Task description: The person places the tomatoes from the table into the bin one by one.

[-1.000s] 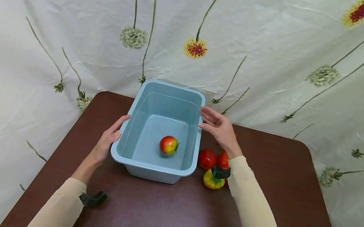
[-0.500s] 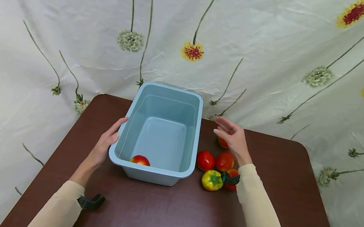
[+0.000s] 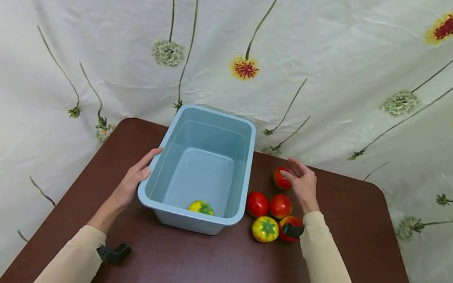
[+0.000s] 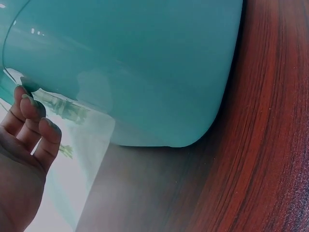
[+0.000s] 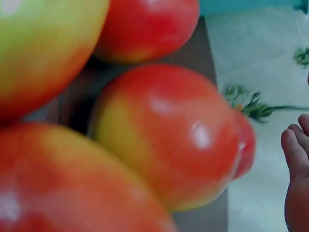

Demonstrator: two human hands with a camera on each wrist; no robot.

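Note:
A light blue plastic tub stands on the dark table. Inside, by its near wall, lies one toy tomato, its yellow side and green leaves showing and its lower part hidden by the rim. My left hand holds the tub's left rim; in the left wrist view, bent fingers are against its outer wall. Over at the right, my right hand is beside the farthest red tomato, partly covering it, fingers spread and not closed around it.
Outside the tub's right wall lie several more tomatoes: red ones and a yellow one with green leaves. One red tomato is partly behind the right wrist's camera. A white flowered cloth hangs behind the table.
The right hand has moved from the tub's right rim rightward to the far red tomato. The tomato inside the tub has rolled to the near wall, first left, then right. The left hand stays.

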